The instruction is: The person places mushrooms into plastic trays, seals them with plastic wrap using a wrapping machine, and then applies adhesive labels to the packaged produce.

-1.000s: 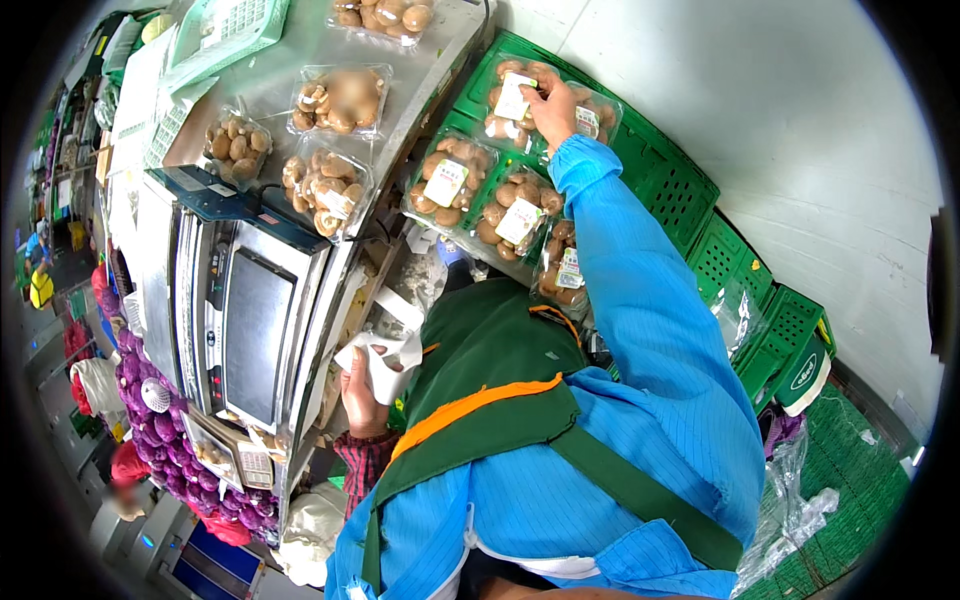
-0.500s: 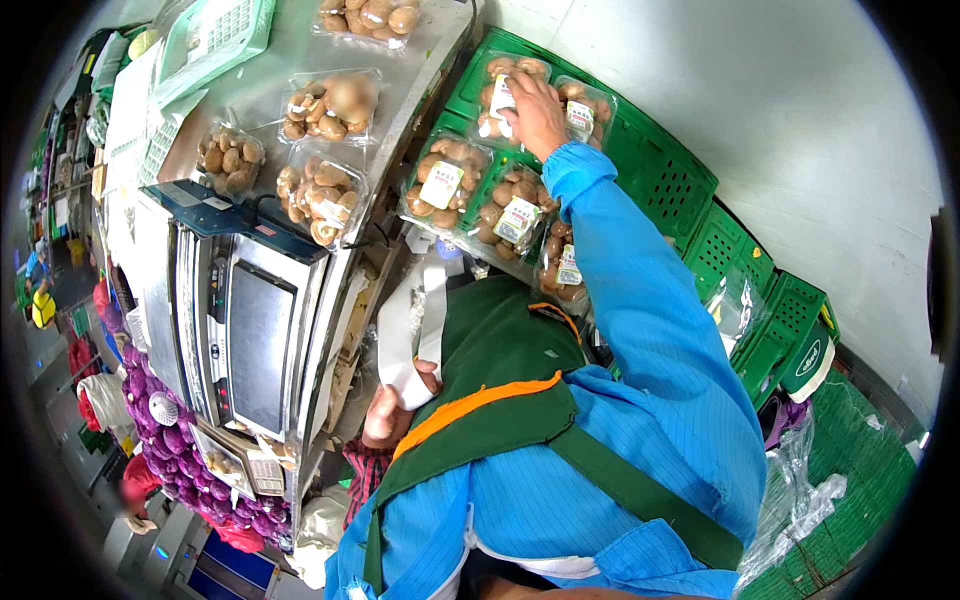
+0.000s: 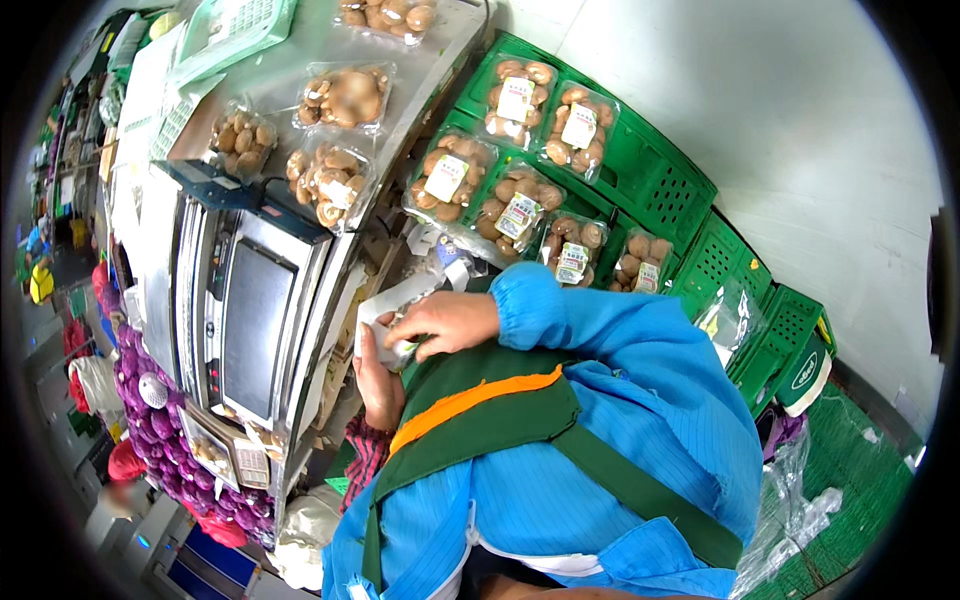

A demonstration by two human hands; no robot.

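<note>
In front of my apron, my left hand (image 3: 376,388) has its thumb and fingers closed on a strip of white labels (image 3: 403,294). My right hand (image 3: 450,321) has its fingertips bent at the strip's near end, beside the left fingers. Whether a label is pinched there is hidden. Beyond the hands, clear packs of brown mushrooms stand in green crates, each with a label on top: a far pack (image 3: 517,98), one beside it (image 3: 580,130), a left pack (image 3: 449,178), a middle pack (image 3: 518,208) and two more to the right.
A metal counter (image 3: 440,38) runs along the left, carrying several mushroom packs without labels (image 3: 328,182) and a pale green basket (image 3: 232,38). On its nearer part stands a weighing machine (image 3: 262,325). Green crates (image 3: 655,175) line the white wall. Plastic film (image 3: 795,510) lies at the right.
My right hand has left the far mushroom pack and come back to the label strip at my left hand. The left hand has risen a little with the strip.
</note>
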